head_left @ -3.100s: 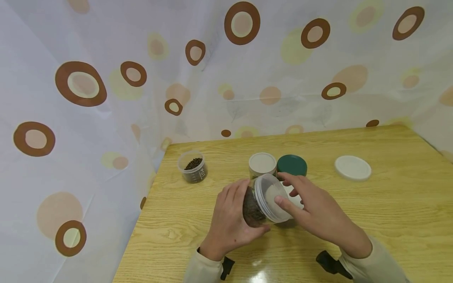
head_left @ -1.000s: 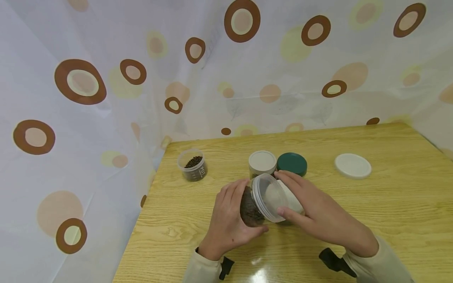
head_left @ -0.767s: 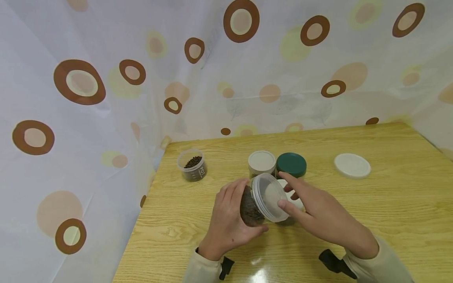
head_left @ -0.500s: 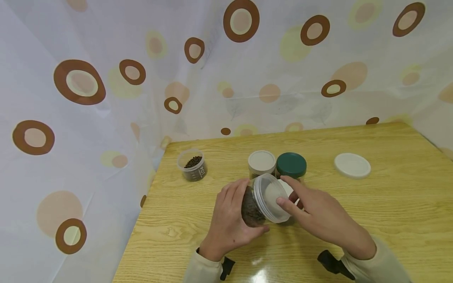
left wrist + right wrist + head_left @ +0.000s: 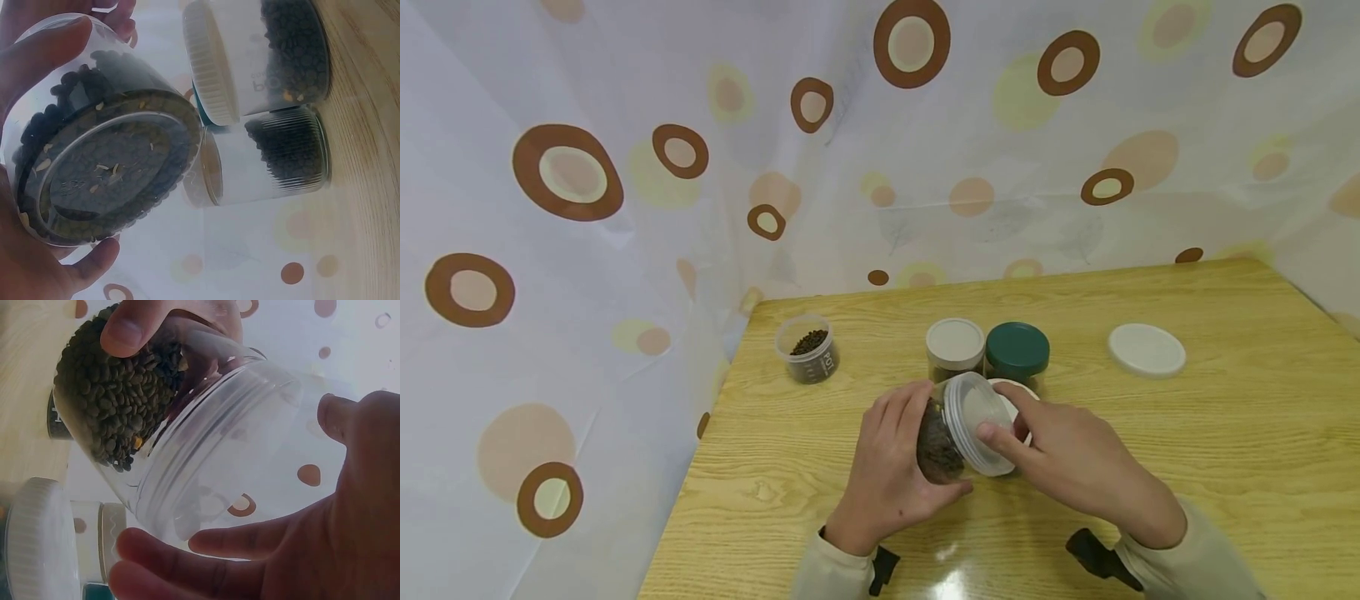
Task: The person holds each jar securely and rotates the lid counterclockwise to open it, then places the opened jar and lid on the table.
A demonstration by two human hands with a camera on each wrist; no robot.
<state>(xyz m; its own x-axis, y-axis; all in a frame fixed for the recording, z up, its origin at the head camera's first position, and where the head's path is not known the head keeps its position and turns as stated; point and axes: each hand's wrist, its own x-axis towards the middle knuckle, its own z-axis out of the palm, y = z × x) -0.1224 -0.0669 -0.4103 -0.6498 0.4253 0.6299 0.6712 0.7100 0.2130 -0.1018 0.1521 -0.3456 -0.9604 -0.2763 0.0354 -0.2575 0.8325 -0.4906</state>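
Observation:
In the head view my left hand [image 5: 891, 471] grips a clear plastic jar [image 5: 938, 450] from its left side. The jar is tilted, its translucent ridged lid [image 5: 973, 425] facing right. Dark bean-like pellets [image 5: 119, 394] fill its lower part in the right wrist view, and the left wrist view shows the jar's base [image 5: 106, 181] with a few pale bits. My right hand [image 5: 1075, 454] is at the lid's right side. Its thumb stands clear of the lid in the right wrist view, while its fingers [image 5: 231, 540] reach along the lid's lower edge; firm contact cannot be told.
A white-lidded jar [image 5: 955, 343] and a green-lidded jar [image 5: 1017, 348] stand behind the hands. Another white lid [image 5: 1011, 392] shows partly behind my right hand. An uncovered pot of dark pellets [image 5: 809, 352] is at left; a loose white lid [image 5: 1147, 350] lies at right.
My right hand reached straighter over the lid one second ago, then backed off, and its fingers now bend closer to the lid's edge. The held jar has shifted slightly right and down.

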